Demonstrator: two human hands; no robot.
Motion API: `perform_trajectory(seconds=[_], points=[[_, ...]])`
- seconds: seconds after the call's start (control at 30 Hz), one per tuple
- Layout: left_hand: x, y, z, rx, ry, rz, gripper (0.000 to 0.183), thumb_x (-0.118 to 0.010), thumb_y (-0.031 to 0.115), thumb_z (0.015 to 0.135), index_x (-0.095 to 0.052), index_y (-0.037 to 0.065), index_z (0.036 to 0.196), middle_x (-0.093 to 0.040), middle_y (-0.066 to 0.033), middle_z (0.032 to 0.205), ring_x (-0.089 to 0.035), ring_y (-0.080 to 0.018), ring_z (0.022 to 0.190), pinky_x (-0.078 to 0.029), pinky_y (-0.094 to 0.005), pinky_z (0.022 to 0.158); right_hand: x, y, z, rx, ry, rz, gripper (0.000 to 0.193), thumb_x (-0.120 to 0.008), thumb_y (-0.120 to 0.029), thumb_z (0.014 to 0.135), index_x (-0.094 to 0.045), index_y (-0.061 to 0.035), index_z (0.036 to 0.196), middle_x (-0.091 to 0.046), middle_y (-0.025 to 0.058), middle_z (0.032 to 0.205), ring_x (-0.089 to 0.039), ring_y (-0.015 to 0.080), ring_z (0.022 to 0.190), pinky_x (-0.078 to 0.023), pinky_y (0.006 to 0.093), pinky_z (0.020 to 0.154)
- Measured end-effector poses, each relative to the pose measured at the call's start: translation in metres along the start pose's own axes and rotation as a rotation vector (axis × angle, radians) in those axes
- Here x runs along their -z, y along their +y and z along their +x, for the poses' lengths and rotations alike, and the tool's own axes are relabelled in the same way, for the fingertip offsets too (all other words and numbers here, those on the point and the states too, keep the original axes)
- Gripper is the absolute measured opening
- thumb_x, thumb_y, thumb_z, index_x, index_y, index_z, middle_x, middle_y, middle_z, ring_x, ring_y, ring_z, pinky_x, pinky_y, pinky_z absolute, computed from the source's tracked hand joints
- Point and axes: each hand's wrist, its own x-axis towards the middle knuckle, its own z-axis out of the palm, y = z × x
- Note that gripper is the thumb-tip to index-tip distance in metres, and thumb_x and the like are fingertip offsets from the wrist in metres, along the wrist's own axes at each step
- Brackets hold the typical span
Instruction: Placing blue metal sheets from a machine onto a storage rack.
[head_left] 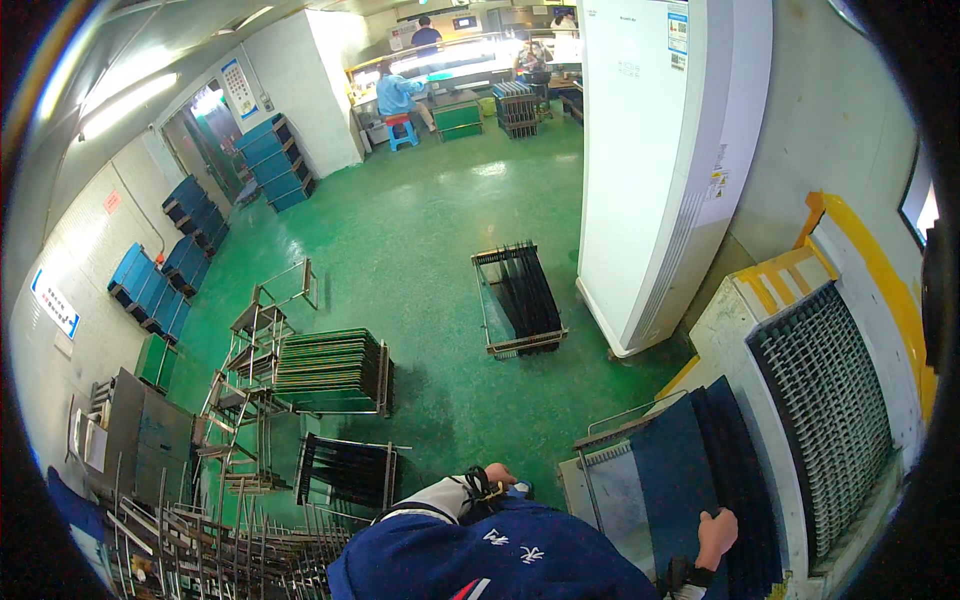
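Note:
At the lower right, my right hand (716, 537) is closed over the edge of a thin dark blue panel (712, 450). That panel stands with several others, tilted close together in a metal rack (590, 490) beside the machine. A dark band circles my right wrist. My left hand (499, 473) is in front of my body, at the end of a white sleeve with dark cords around the wrist. It is apart from the panels, and its fingers are too small and partly hidden to make out.
A conveyor-like machine (830, 410) with a ridged bed stands at my right, beyond it a tall white cabinet (640, 180). Racks of dark panels (525, 300) and green panels (330, 370) stand on the green floor (420, 240). Bare metal racks (230, 550) crowd the lower left. A person (398, 95) sits far off.

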Motion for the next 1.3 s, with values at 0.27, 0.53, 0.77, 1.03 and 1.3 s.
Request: perform_trajectory(seconds=[0.27,0.53,0.77,1.03,1.3], points=[[0.0,-0.002,0.001,-0.023,0.009,0.007,0.038,-0.066,0.038,0.077,-0.067,0.001,0.088,-0.068,-0.0082,0.074,-0.066,-0.0187,0.067,-0.052,-0.0336,0.064,-0.006,0.004,0.002,0.012,0.052,0.001,0.038,-0.075,-0.025,0.068,-0.066,-0.0016,0.097,-0.065,0.017,0.096,-0.061,0.0336,0.091,-0.047,0.0424,0.08],[-0.001,0.001,-0.003,0.014,0.045,0.002,0.042,-0.067,0.041,0.075,-0.067,0.002,0.089,-0.069,-0.008,0.075,-0.065,-0.0194,0.068,-0.052,-0.0335,0.064,-0.01,0.006,0.006,0.004,0.025,-0.011,0.04,-0.075,-0.025,0.068,-0.065,-0.0024,0.099,-0.064,0.0169,0.097,-0.061,0.0331,0.092,-0.047,0.0425,0.08],[0.001,0.0,0.001,-0.007,0.008,0.019,0.041,-0.066,0.041,0.075,-0.068,0.002,0.087,-0.068,-0.008,0.075,-0.065,-0.0194,0.066,-0.051,-0.0334,0.062,-0.007,0.005,0.006,-0.012,0.003,0.008,0.039,-0.075,-0.024,0.068,-0.065,-0.002,0.099,-0.064,0.0173,0.097,-0.061,0.0328,0.092,-0.047,0.0421,0.081],[0.002,-0.003,0.006,-0.013,-0.015,0.03,0.042,-0.065,0.042,0.076,-0.067,0.002,0.086,-0.068,-0.0079,0.074,-0.064,-0.0195,0.065,-0.051,-0.0332,0.062,-0.002,0.002,0.003,-0.017,0.027,0.005,0.039,-0.075,-0.023,0.068,-0.065,-0.0015,0.099,-0.064,0.0178,0.098,-0.061,0.033,0.093,-0.047,0.0419,0.082],[0.0,-0.011,0.006,-0.038,0.027,0.058,0.042,-0.065,0.042,0.077,-0.067,0.001,0.088,-0.068,-0.0088,0.075,-0.066,-0.0198,0.067,-0.052,-0.0331,0.063,-0.008,0.001,0.006,0.006,0.045,0.005,0.039,-0.075,-0.023,0.067,-0.065,-0.0019,0.098,-0.064,0.0172,0.097,-0.061,0.0333,0.092,-0.048,0.0419,0.08]])
